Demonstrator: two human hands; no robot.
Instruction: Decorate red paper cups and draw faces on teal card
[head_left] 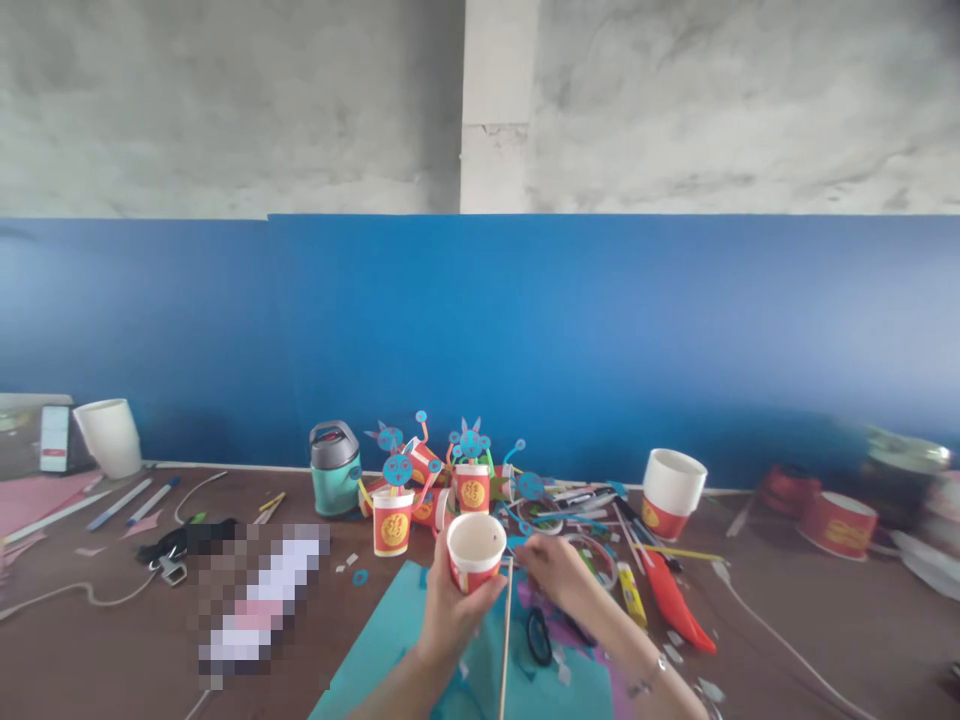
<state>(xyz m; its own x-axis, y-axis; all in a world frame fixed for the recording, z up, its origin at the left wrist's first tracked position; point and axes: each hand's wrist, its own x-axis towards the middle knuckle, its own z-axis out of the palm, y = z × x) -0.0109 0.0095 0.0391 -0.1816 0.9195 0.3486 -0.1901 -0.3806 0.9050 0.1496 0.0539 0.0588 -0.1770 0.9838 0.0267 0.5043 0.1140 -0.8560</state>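
My left hand (455, 610) is wrapped round a red and white paper cup (476, 572), tilted so that its open mouth and white inside face me. Just to its right, my right hand (547, 565) has its fingers curled together; what they hold, if anything, is hidden. A thin wooden stick (506, 640) runs between my hands, over a sheet of turquoise paper (397, 630). Black-handled scissors (538, 637) lie below my right hand. Behind my hands stand decorated paper cups (391, 520) with blue round paper heads and bent coloured arms.
A teal lidded container (334, 470) stands behind left. Right of my hands are a yellow glue stick (631, 595), a red pouch-like object (675, 600), pens and a stack of paper cups (673, 490). Markers (154, 502) and a white cable (97, 592) lie left. A blue partition (480, 330) borders the table.
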